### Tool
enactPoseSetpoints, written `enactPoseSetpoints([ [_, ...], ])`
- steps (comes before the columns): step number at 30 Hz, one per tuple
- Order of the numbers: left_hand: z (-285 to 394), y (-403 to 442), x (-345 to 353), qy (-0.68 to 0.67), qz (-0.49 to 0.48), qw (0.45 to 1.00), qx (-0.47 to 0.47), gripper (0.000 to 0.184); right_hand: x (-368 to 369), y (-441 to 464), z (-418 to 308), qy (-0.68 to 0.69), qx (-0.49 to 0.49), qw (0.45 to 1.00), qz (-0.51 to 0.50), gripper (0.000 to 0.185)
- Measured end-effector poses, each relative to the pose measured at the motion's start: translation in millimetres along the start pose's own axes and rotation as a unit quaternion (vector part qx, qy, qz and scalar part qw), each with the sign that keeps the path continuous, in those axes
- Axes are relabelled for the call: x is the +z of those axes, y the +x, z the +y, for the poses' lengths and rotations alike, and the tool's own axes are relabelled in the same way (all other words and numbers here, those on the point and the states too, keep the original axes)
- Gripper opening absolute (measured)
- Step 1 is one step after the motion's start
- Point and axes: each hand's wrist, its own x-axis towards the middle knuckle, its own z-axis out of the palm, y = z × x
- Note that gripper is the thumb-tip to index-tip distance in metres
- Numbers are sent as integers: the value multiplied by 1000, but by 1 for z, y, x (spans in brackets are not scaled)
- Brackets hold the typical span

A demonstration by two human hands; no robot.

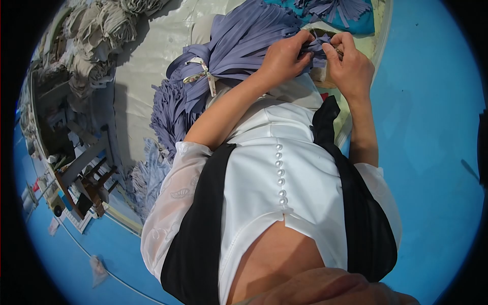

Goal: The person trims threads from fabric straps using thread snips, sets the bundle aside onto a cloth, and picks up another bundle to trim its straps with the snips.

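Note:
My left hand [285,60] is closed, its thumb and fingers pinching the gathered end of some blue-purple fabric strips [319,47]. Across from it, my right hand [352,65] pinches the same gathered strips from the other side. Something small and dark shows by the right fingers, too small to name. A large bundle of blue-purple fabric strips [244,38] spreads beside my left forearm, and a patterned cloth tie [207,76] is knotted around part of it. More gathered fabric [173,109] hangs below that bundle.
A teal cloth or bag [351,23] with purple strips on it lies beyond my hands. Heaps of beige-grey cloth [104,35] rest at the upper left. A wooden stand [89,173] is at the left, and a pale cord [122,282] crosses the blue floor [427,152].

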Motion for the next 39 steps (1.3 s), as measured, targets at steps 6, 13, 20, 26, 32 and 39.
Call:
enactPoseSetpoints([
  [6,1,0,-3,-1,-10,1000,15,30,-7,8,15,241,90,966,6,24],
  [13,0,-13,-6,46,-27,992,113,31,2,-16,31,470,134,850,-197,13],
  [20,2,-25,-1,143,-67,964,213,29,-11,-24,48,432,185,881,-56,11],
  [26,0,-30,1,210,-87,933,278,20,-8,-29,44,427,146,892,-28,13],
  [32,-1,-37,2,285,-125,896,317,20,0,-34,49,386,153,906,-79,15],
  [39,2,-41,2,261,-159,900,311,21,-2,-34,40,353,127,926,-44,20],
])
